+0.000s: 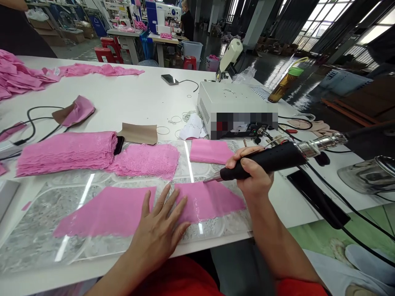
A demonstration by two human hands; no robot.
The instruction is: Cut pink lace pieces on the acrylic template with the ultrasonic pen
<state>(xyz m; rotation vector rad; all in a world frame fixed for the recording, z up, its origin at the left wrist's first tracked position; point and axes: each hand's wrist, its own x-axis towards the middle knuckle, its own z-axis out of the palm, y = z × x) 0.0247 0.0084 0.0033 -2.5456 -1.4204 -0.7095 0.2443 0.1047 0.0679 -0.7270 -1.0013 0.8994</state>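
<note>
My right hand (253,169) wraps round a black corded handpiece (265,158) with a narrow metal tip. That tip meets the top edge of a pink fabric piece (203,203). Spread flat, my left hand (162,218) presses on this piece's left end and on the right end of a second pink fabric piece (108,211). Both pieces lie on a clear, glossy mat (37,224). Just behind them sit a thick pink fabric stack (70,152), a smaller lacy pink pile (148,160) and a folded pink stack (211,151).
A grey control box (237,98) stands at the back right, near a bottle (285,84). A black tray-like strip (317,197) and cables lie to the right. Brown card (138,133), a phone (169,79) and more pink cloth (18,76) rest behind. Another person (187,20) is in the background.
</note>
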